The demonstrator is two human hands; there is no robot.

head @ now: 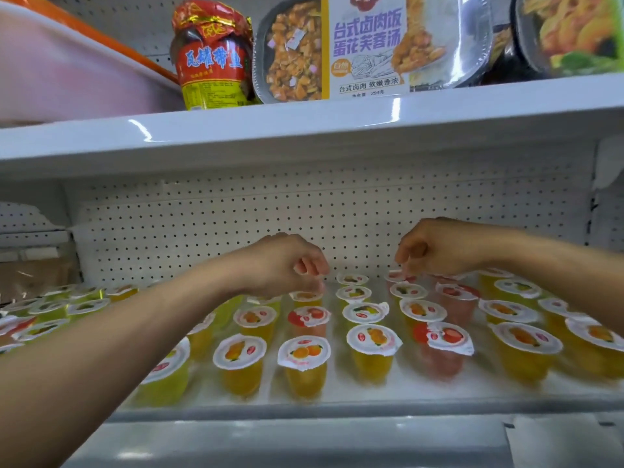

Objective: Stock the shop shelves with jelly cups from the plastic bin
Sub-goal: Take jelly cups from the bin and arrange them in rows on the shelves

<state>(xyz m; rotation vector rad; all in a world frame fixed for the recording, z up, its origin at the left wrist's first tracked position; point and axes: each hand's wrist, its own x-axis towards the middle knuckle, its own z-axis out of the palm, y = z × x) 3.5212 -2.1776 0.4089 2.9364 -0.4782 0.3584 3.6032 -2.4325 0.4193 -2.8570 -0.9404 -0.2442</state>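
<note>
Head view: reaching deep with left hand and right hand, curled-down fingers right over the rearmost jelly cups on the shelf, probably squaring up that back row. Can't tell if pinching lids or empty.

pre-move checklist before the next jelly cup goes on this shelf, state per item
1. No cup in left hand: cannot tell, curled fingers hide what is under it.
2. No cup in right hand: cannot tell, its fingers reach down at the back row.
3. Placed jelly cups upright: ok.
4. Lid of front red cup flat: cannot tell, edge looks crumpled.
5. Free space on lower shelf: ok, bare strip before the front row.
6. Hands clear of upper shelf: ok.
</note>
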